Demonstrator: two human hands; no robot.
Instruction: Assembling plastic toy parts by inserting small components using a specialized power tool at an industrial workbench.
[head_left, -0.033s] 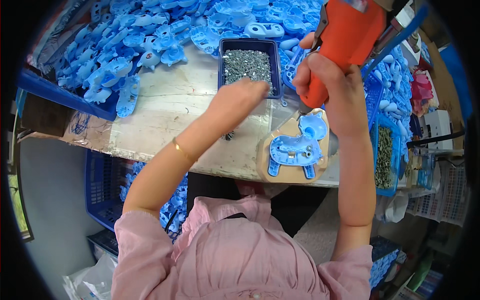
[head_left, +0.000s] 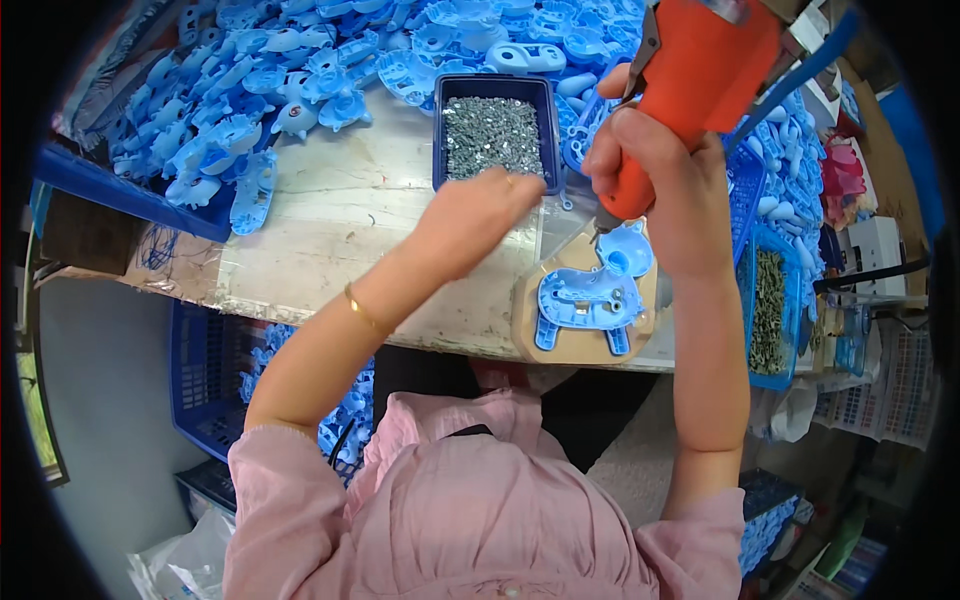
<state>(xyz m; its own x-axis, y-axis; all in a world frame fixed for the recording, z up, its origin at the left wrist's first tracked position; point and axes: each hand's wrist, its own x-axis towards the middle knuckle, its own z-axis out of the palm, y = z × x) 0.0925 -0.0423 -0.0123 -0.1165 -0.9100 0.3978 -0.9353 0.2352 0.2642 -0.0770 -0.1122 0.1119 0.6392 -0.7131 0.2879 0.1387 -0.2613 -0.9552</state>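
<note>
My right hand is wrapped round an orange power screwdriver. The tool's tip points down just above a wooden holding block. Seated on that block is a light-blue, animal-shaped plastic shell half, open side up, with small metal parts inside. At the near edge of a dark blue tray, my left hand is closed, fingertips pinched together. Whatever those fingers hold, if anything, is hidden. Small silvery metal pieces fill the tray.
A large heap of light-blue plastic parts covers the back and left of the table. On the right stands a light-blue basket of small metal pieces. A blue cable runs beside the screwdriver.
My left hand has turned slightly and its fingers show more clearly over the tray's near edge. The screwdriver has shifted a little, baring its tip. The tray sits very slightly further left.
</note>
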